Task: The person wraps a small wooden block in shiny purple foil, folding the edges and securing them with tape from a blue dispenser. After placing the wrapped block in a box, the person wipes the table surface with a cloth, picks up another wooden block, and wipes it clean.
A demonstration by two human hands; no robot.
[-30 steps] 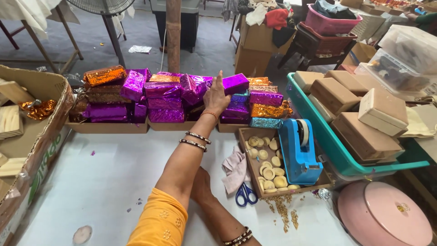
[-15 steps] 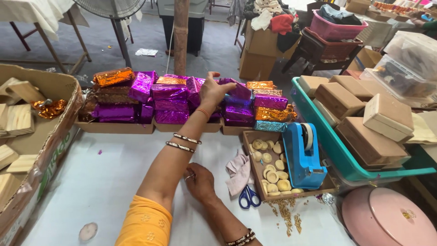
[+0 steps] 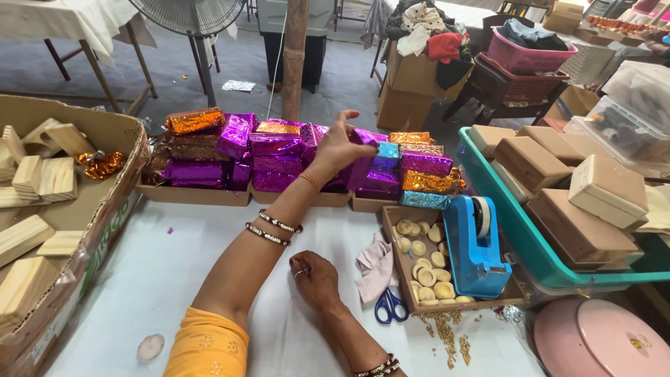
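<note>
— What does the tabletop (image 3: 174, 265) look like?

— White and covered with a thin sheet. The blue tape dispenser (image 3: 474, 244) is the easiest landmark. It stands in a shallow tray of pale round discs (image 3: 422, 258). Just left of it lie a pinkish cloth (image 3: 373, 265) and blue-handled scissors (image 3: 391, 307); grain (image 3: 443, 335) is spilled in front of it.

— And the hands?

— The left hand (image 3: 342, 146) reaches out beyond and left of the dispenser, fingers curled around a purple foil-wrapped block (image 3: 363, 164), gripping it at the stack of foil-wrapped blocks (image 3: 272, 150) in purple, orange and teal. The right hand (image 3: 314, 279) rests on the tabletop left of the cloth, loosely curled, holding nothing.

— What's to the right of the dispenser?

— A teal crate (image 3: 530, 244) filled with plain brown boxes (image 3: 572, 209), and a pink round lid (image 3: 600, 342) in front of it.

— Far left?

— A cardboard box (image 3: 98, 223) of bare wooden blocks (image 3: 38, 181).

— The room behind?

— A grey floor (image 3: 174, 70), a standing fan (image 3: 192, 21), a wooden post (image 3: 296, 56), and baskets heaped with clothes (image 3: 447, 35).
</note>
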